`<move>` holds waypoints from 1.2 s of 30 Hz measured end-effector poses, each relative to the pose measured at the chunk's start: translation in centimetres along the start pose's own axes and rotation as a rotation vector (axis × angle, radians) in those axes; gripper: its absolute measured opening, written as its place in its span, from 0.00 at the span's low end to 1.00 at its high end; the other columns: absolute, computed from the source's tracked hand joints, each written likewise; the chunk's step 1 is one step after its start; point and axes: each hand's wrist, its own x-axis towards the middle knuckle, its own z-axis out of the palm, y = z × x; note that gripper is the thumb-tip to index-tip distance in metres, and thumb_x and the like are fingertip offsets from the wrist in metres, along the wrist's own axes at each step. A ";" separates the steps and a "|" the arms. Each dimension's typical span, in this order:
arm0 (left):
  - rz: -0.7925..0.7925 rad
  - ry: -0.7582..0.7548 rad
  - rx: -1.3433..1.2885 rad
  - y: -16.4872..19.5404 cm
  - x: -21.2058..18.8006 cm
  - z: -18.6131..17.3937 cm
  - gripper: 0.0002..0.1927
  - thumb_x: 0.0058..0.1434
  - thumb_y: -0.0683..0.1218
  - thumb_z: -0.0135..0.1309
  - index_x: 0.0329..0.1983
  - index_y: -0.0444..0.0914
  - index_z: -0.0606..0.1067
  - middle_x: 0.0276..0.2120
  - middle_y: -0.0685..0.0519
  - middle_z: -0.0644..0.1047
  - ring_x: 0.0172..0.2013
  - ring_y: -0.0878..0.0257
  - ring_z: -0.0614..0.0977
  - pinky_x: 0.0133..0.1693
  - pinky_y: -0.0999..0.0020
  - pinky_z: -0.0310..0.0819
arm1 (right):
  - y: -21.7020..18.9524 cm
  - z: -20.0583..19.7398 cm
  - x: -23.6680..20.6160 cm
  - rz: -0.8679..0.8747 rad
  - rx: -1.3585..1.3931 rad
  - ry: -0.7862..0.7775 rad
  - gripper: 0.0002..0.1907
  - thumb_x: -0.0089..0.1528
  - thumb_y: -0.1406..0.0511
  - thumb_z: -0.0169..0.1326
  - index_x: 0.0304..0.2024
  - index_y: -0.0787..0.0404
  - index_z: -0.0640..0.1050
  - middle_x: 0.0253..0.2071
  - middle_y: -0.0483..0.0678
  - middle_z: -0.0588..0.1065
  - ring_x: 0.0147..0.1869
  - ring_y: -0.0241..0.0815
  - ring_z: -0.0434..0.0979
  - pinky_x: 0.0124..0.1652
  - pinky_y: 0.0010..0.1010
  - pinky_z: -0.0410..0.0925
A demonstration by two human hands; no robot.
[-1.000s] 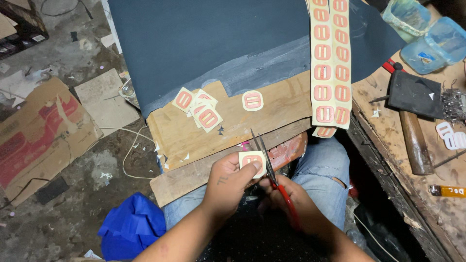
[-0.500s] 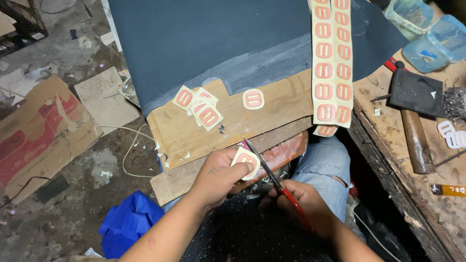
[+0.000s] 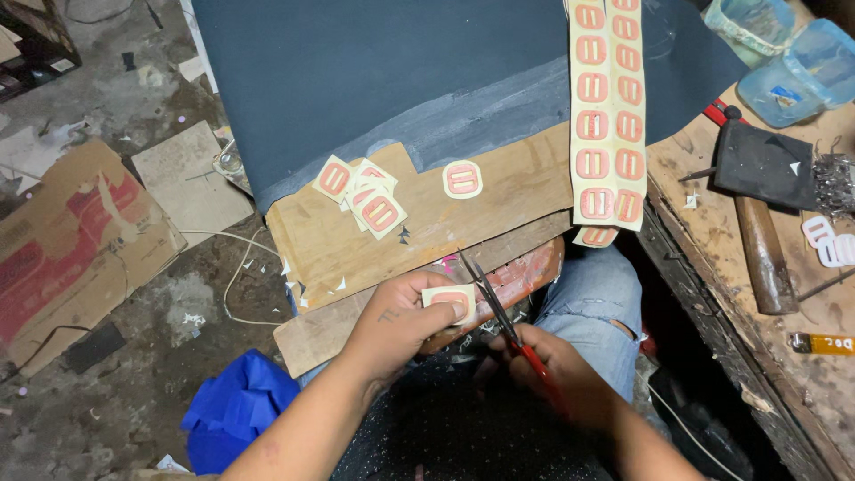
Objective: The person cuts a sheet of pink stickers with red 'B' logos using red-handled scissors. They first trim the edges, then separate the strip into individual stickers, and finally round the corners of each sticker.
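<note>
The left hand (image 3: 401, 321) is closed on a small cream label piece (image 3: 450, 301) bearing a red rounded mark, held over the lap just below the wooden board (image 3: 419, 227). The right hand (image 3: 557, 374) is clamped on red-handled scissors (image 3: 499, 312), blades parted beside the piece's right edge. Step in hand, as judged: trimming the piece to its outline. The next cut calls for turning the piece so the blades follow the border. Cut labels (image 3: 365, 196) and one single label (image 3: 462, 178) lie on the board; an uncut label strip (image 3: 606, 116) hangs at right, near the blades. A hammer (image 3: 761, 249) lies on the counter (image 3: 712, 232)
</note>
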 end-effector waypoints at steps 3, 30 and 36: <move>-0.018 -0.006 -0.063 -0.9 0.2 0.3 0.11 0.61 0.40 0.57 0.45 0.30 0.79 0.34 0.48 0.82 0.29 0.67 0.78 0.28 0.75 0.67 | 0.4 0.0 0.8 0.038 -0.031 -0.038 0.20 0.62 0.67 0.50 0.57 0.66 0.70 0.44 0.53 0.80 0.48 0.44 0.81 0.49 0.32 0.72; -0.098 -0.016 -0.105 0.2 0.0 0.5 0.13 0.58 0.37 0.51 0.45 0.28 0.78 0.38 0.46 0.83 0.37 0.62 0.85 0.39 0.69 0.81 | -0.3 -0.4 -0.5 0.257 -0.079 0.142 0.13 0.59 0.67 0.54 0.45 0.63 0.82 0.26 0.40 0.77 0.20 0.28 0.64 0.21 0.21 0.57; -0.049 0.062 -0.151 0.3 0.1 0.5 0.13 0.56 0.35 0.53 0.45 0.32 0.73 0.38 0.46 0.82 0.36 0.60 0.86 0.36 0.70 0.82 | 0.5 -0.8 -0.7 0.196 -0.181 0.157 0.12 0.61 0.68 0.54 0.45 0.64 0.82 0.29 0.42 0.79 0.23 0.28 0.68 0.24 0.21 0.61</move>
